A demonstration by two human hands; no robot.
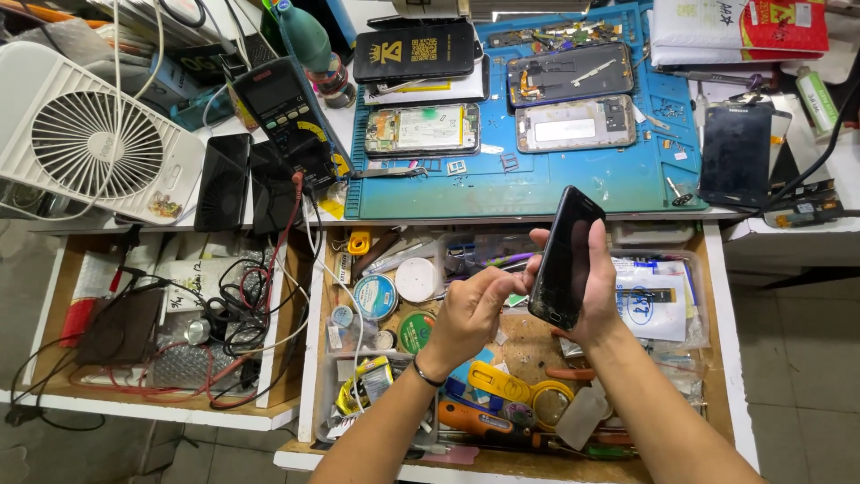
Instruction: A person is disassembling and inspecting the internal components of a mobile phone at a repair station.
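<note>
My right hand (598, 296) grips a black phone (566, 255) from behind and holds it upright over the open middle drawer (727, 358). The phone's dark glass faces left, toward my left hand. My left hand (470, 314) is curled next to it, fingertips touching the phone's lower left edge; whether it pinches a small tool I cannot tell. A dark band sits on my left wrist. Below the hands lie small tools and round tins in the drawer.
A blue work mat (537, 184) on the bench carries several opened phones. A multimeter (285, 112) and a white fan (85, 134) stand at the left. The left drawer (54, 296) holds tangled wires. A loose dark screen (735, 152) lies at the right.
</note>
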